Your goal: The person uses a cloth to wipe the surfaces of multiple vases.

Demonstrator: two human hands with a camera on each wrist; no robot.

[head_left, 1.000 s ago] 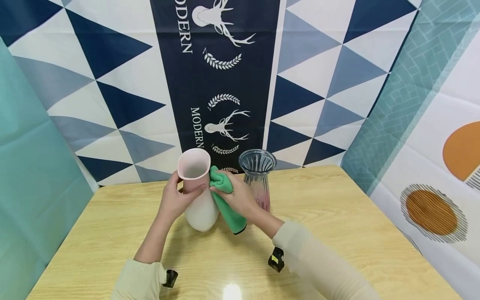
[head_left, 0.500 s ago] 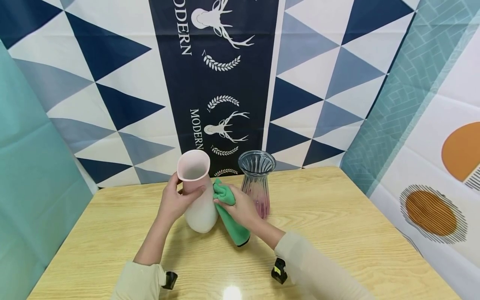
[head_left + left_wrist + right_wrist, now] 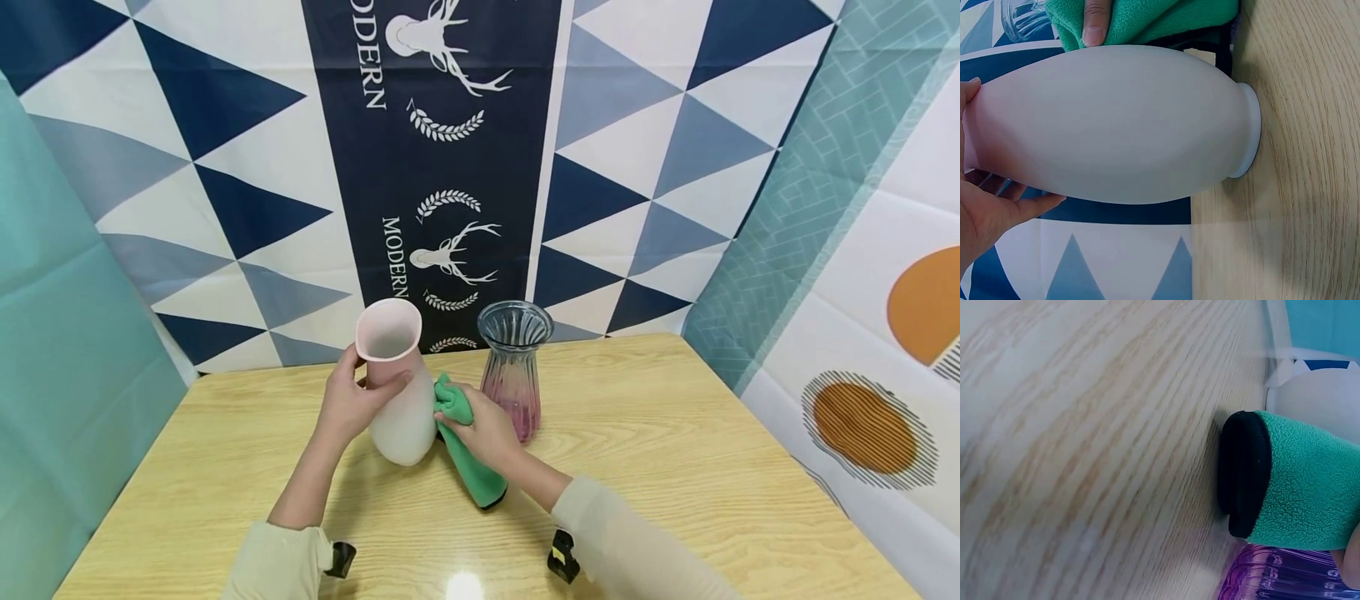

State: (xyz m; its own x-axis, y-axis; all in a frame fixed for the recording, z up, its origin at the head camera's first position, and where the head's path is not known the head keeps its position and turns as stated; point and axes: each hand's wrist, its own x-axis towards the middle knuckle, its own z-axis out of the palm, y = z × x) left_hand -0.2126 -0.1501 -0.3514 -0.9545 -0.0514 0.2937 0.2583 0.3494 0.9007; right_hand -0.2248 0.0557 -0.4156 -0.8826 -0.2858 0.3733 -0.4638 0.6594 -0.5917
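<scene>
The right hand [image 3: 486, 429] is sliding the green cloth [image 3: 465, 446] down the side of the pink-and-white vase [image 3: 396, 392], now lower on the belly than a second ago, fingers curled round the cloth. The left hand [image 3: 351, 400] is still gripping the vase's neck, keeping it upright mid-desk [image 3: 675, 450]. The glass vase [image 3: 513, 371] is standing just beside the cloth's far side, leaving little room there; the desk's front and both sides are lying open.

pale cream long sleeves [image 3: 279, 560] on both arms (a small black device [image 3: 562, 557] under each wrist).
</scene>
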